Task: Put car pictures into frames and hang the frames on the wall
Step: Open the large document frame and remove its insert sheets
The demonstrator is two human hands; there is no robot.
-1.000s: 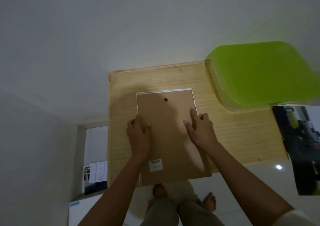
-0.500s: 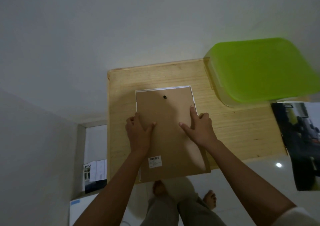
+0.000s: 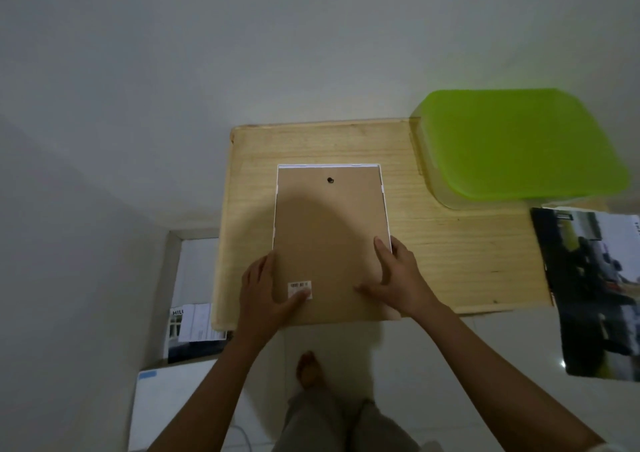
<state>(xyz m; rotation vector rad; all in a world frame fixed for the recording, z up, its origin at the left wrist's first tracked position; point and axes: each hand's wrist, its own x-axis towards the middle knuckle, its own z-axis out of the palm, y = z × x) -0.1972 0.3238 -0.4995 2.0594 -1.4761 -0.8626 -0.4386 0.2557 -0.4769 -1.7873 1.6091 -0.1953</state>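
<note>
Pressing the frame (image 3: 329, 230), your left hand (image 3: 265, 294) and right hand (image 3: 398, 277) lie flat, gripping nothing. It looks closed; hanging is left.

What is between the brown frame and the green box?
Only bare wooden tabletop lies between the frame and the green box, seen in the head view.

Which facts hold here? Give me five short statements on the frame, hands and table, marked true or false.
1. The frame lies back up on the table. True.
2. The left hand is off the frame. False: its thumb rests on the sticker.
3. The green box sits at the table's far right. True.
4. The print lies on the frame. False: it is at the table's right edge.
5. The right hand touches the frame. True.
</note>
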